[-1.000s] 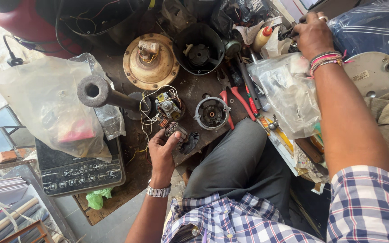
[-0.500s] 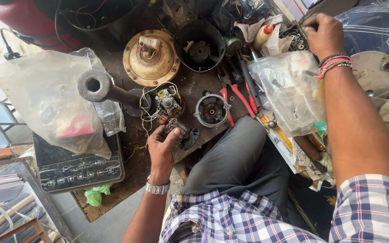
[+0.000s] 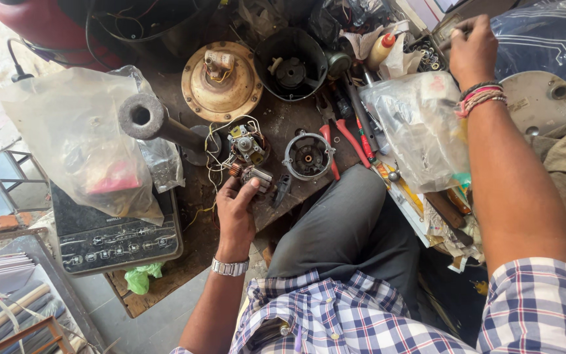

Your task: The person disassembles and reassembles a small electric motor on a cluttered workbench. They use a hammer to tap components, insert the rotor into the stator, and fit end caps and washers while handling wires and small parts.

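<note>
Holding a small motor armature (image 3: pixel 255 176) in my left hand (image 3: pixel 236 208) at the wooden workbench (image 3: pixel 185 262).

My left fingers are curled around the armature, which sits at the bench's near edge, just below the wired motor assembly (image 3: pixel 244 144) and left of the round metal housing (image 3: pixel 308 156). My right hand (image 3: pixel 473 47) is stretched far out, fingers closed over a parts tray (image 3: pixel 427 56); I cannot tell what it pinches. Red-handled pliers (image 3: pixel 342 141) lie beside the housing.

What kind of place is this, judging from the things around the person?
Probably a small appliance repair workshop: a motor rotor in the left hand, red-handled pliers, and opened motor housings on a cluttered bench.
</note>
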